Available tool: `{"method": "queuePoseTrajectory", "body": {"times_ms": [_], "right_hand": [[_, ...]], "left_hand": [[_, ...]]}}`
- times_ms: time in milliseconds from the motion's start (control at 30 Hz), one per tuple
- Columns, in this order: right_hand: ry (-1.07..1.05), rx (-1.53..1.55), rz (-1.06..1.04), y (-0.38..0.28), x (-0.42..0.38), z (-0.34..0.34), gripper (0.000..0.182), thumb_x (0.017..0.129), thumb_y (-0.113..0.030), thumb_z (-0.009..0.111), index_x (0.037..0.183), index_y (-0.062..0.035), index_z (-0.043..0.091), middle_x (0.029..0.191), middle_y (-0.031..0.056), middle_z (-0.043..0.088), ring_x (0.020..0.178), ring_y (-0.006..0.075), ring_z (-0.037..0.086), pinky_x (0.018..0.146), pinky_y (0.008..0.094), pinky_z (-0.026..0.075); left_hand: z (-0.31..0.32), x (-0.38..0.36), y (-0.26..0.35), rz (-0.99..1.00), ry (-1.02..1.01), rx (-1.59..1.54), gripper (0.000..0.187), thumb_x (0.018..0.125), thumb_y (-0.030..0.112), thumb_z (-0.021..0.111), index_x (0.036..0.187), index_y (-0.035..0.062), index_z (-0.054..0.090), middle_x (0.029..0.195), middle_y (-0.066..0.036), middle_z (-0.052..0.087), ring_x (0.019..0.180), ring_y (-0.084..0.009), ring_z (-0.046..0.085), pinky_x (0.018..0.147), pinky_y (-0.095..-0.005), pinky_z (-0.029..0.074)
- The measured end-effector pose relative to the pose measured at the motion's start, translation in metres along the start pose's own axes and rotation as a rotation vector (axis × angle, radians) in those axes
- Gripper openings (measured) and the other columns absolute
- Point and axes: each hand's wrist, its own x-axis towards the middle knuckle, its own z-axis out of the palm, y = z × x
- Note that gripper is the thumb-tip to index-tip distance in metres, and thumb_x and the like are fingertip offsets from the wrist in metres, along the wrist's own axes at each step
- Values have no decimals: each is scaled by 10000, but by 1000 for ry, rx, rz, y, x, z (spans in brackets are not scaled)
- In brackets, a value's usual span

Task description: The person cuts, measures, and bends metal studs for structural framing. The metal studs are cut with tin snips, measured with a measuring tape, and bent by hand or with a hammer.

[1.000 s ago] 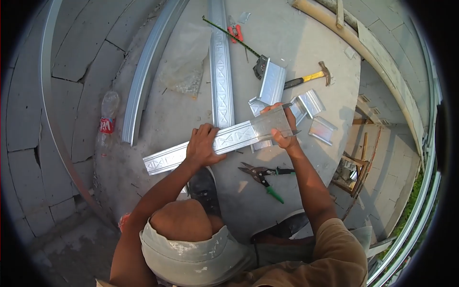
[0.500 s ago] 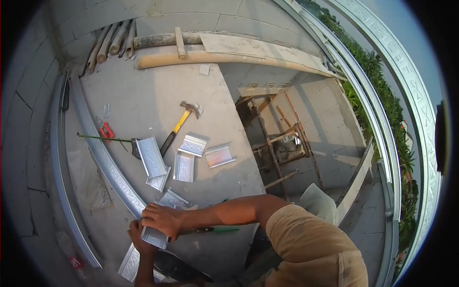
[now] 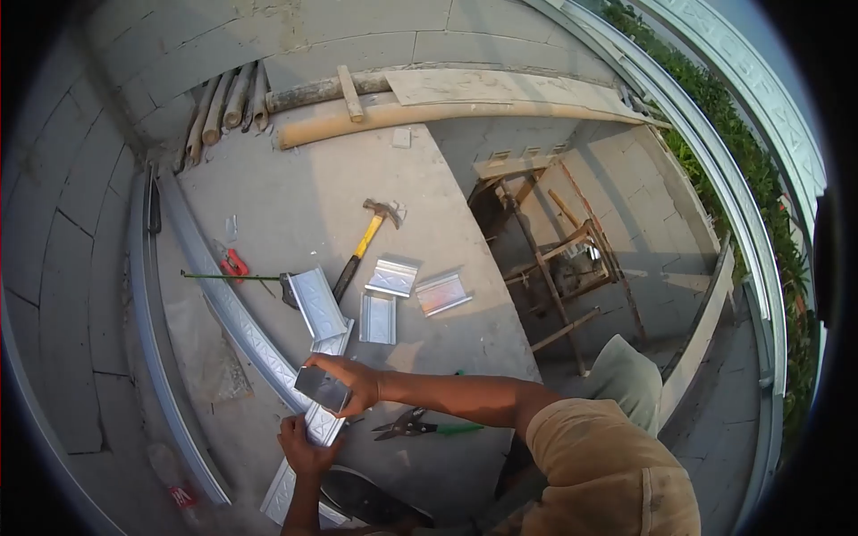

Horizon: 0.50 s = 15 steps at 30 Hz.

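Note:
My right hand [image 3: 359, 382] grips a short cut metal piece [image 3: 322, 389], its smooth side facing up, over the near end of a long embossed metal channel [image 3: 237, 308]. Lower down, my left hand [image 3: 306, 445] has its fingers closed on the edge of the channel's end. Tin snips [image 3: 413, 423] with a green handle lie on the floor right of my hands. Beyond them are several short cut channel pieces [image 3: 378, 319] and a claw hammer [image 3: 365, 239] with a yellow and black handle. A tape measure [image 3: 289, 290] with its blade out touches one piece.
Another long channel [image 3: 152, 339] lies along the block wall [image 3: 63, 241] at left. A plastic bottle [image 3: 179, 487] lies near it. Red-handled pliers [image 3: 235, 263] rest beyond the long channel. The slab [image 3: 483, 313] ends at a drop on the right, with wooden scaffolding [image 3: 554, 268] below.
My right hand has lifted off the channel end and now holds a short metal piece above it. The snips show more fully. The whole view has shifted slightly, moving the scene rightward.

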Motion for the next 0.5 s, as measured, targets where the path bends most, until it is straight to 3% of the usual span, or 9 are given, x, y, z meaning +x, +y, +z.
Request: {"method": "queuePoseTrajectory", "body": {"times_ms": [33,133,200,267,333,367,433,500], "right_hand": [[-14,-126,-111,-22,9,5,882,523,-265,836,1256,15,434,1157,177,511,1094,351,535,930,412,429],[-365,-527,20,-56,3,37,869,437,-237,838,1196,-37,465,1119,168,495,1075,343,504,965,422,386],[-356,-617,-19,-54,-5,58,853,456,-236,837,1201,-35,472,1121,154,494,1097,342,489,987,419,384],[-349,-708,-59,-43,-6,56,837,476,-235,837,1205,-34,479,1123,141,494,1119,341,474,1008,417,382],[-338,-390,-75,-48,-1,17,812,499,-217,830,1209,-27,486,1106,148,520,1070,333,518,954,420,425],[-331,-388,-73,-42,-1,8,812,499,-217,830,1209,-27,486,1106,148,520,1070,333,518,954,420,425],[-91,-121,-167,-22,2,-4,754,556,-215,807,1207,-11,485,1066,164,547,996,318,566,883,406,463],[-57,104,69,-10,-4,-33,724,612,-207,747,1237,19,462,1117,208,569,1037,330,601,877,415,481]], "left_hand": [[7,-2,-10,17,-8,1,806,523,443,849,1165,29,593,1105,-165,529,1015,-360,531,900,-465,411],[39,-17,-40,91,136,-129,752,537,405,871,1144,50,605,1088,-128,534,1021,-331,536,866,-442,405],[43,-10,-45,22,96,49,724,553,387,866,1143,62,601,1069,-125,539,1014,-325,542,856,-446,398],[36,-11,-36,-11,111,-47,714,543,374,867,1129,65,602,1057,-115,542,1010,-326,542,828,-456,400],[9,-11,10,-139,117,-99,726,528,375,869,1121,54,599,1053,-117,541,1005,-333,541,830,-458,411],[10,-8,11,-136,111,-95,726,528,375,869,1121,54,599,1053,-117,541,1005,-333,541,830,-458,411],[10,-8,3,64,96,83,777,529,357,869,1169,35,569,1163,-170,533,1057,-387,529,915,-470,421],[11,-9,-4,-2,63,110,812,498,388,869,1154,5,582,1150,-181,523,1045,-396,524,912,-485,425]]}}
